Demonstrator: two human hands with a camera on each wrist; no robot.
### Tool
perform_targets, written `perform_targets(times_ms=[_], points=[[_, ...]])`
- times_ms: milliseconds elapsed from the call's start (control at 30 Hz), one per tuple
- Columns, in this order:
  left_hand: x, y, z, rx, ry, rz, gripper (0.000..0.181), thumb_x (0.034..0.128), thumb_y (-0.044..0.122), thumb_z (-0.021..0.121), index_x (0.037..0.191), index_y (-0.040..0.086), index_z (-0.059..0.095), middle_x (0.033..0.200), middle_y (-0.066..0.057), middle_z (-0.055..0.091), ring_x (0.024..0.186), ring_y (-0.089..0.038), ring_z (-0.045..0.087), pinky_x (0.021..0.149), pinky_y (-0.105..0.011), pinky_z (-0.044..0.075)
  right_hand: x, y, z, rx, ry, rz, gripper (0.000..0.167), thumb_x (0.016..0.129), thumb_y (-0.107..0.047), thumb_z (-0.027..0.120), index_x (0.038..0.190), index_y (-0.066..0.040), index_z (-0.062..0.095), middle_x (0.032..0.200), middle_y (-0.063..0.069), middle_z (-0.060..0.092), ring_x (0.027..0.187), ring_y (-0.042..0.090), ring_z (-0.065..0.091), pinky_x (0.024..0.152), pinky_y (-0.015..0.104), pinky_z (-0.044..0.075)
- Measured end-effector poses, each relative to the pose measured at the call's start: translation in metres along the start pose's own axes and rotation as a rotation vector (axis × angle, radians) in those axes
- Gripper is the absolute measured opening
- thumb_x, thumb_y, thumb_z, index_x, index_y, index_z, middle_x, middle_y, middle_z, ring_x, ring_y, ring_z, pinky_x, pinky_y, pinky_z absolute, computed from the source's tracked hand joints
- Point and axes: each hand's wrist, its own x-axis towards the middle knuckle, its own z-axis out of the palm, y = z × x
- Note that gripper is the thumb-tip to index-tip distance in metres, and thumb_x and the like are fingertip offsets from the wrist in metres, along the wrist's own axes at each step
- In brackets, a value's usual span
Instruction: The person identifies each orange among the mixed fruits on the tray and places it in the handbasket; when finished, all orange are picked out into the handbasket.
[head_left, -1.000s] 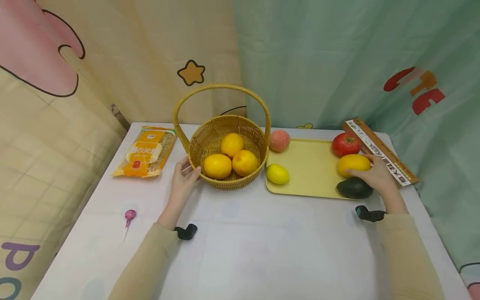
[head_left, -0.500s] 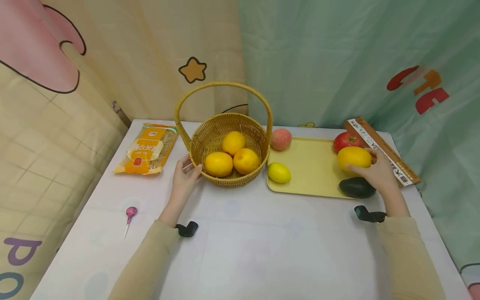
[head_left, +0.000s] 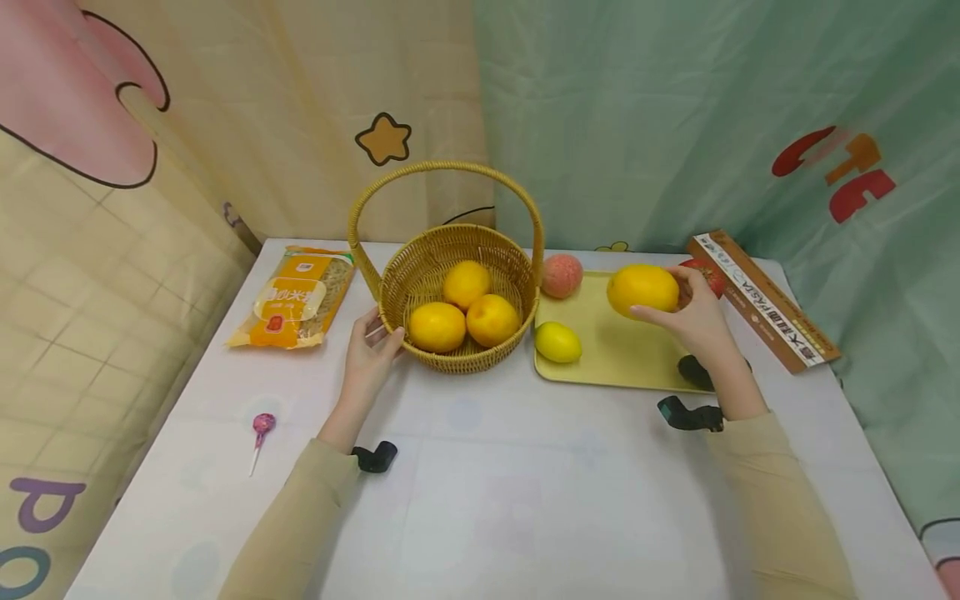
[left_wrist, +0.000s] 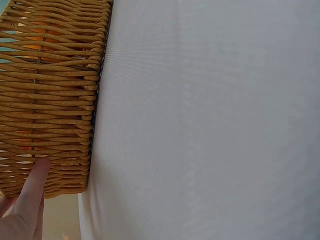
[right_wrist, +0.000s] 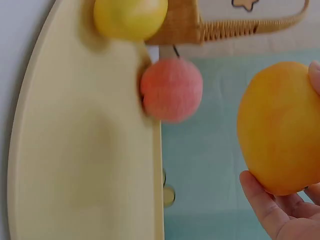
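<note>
My right hand (head_left: 703, 323) holds a yellow mango-like fruit (head_left: 642, 290) above the pale yellow tray (head_left: 600, 367); in the right wrist view, thumb and fingers grip this fruit (right_wrist: 280, 127) at one end. With straight fingers, my left hand (head_left: 363, 367) rests against the left side of a wicker basket (head_left: 465, 364). One finger (left_wrist: 34, 187) touches the outer weave in the left wrist view. Several similar yellow fruits, including one at the front (head_left: 437, 327), lie inside the basket. A lemon (head_left: 558, 342) and a pink peach (head_left: 562, 276) are at the tray's left end.
Behind my right hand, a red tomato-like fruit (head_left: 705, 273) and a dark green avocado (head_left: 693, 372) are partly hidden. A pasta box (head_left: 765, 304) leans at the tray's right. Farther left are a noodle packet (head_left: 296, 298) and a lollipop (head_left: 262, 425). Curtains back the table.
My right hand has lifted the yellow mango-like fruit from beside the avocado and carried it left over the tray. My left hand stays at the basket.
</note>
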Motion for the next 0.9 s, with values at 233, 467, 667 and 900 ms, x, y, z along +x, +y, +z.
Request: perform_targets(times_ms=[233, 467, 667, 900], points=[[0.0, 0.001, -0.001, 0.006, 0.0, 0.001, 0.065, 0.0994, 0.017, 0.058, 0.154, 0.009, 0.023, 0.153, -0.015, 0.033, 0.136, -0.03, 0.043, 0.103, -0.037, 0.054, 0.008, -0.036, 0.044, 0.066, -0.05, -0.03, 0.095, 0.081, -0.047, 0.078, 0.15, -0.007, 0.028, 0.15, 0.017, 0.038, 0.134, 0.036, 0.039, 0.115, 0.054, 0.038], [0.0, 0.0, -0.001, 0.011, -0.003, -0.004, 0.065, 0.099, 0.018, 0.059, 0.153, 0.011, 0.025, 0.152, -0.014, 0.035, 0.134, -0.028, 0.046, 0.099, -0.034, 0.056, 0.014, -0.057, 0.099, 0.15, -0.022, -0.102, 0.089, 0.074, -0.045, 0.085, 0.143, -0.015, 0.038, 0.139, 0.01, 0.048, 0.12, 0.029, 0.049, 0.101, 0.043, 0.049], [0.0, 0.0, 0.0, 0.005, 0.005, -0.004, 0.065, 0.0992, 0.017, 0.059, 0.154, 0.011, 0.025, 0.152, -0.014, 0.034, 0.135, -0.029, 0.044, 0.102, -0.037, 0.054, 0.014, -0.069, 0.137, 0.198, 0.115, -0.195, 0.082, 0.073, -0.039, 0.087, 0.136, -0.009, 0.042, 0.131, 0.011, 0.052, 0.111, 0.026, 0.053, 0.095, 0.039, 0.053], [0.0, 0.001, 0.0, 0.013, 0.006, -0.002, 0.064, 0.0996, 0.017, 0.058, 0.154, 0.01, 0.025, 0.153, -0.015, 0.034, 0.136, -0.029, 0.044, 0.104, -0.039, 0.053, 0.006, -0.079, 0.167, 0.184, 0.229, -0.176, 0.083, 0.074, -0.047, 0.084, 0.134, -0.007, 0.043, 0.129, 0.01, 0.047, 0.112, 0.024, 0.05, 0.098, 0.037, 0.052]])
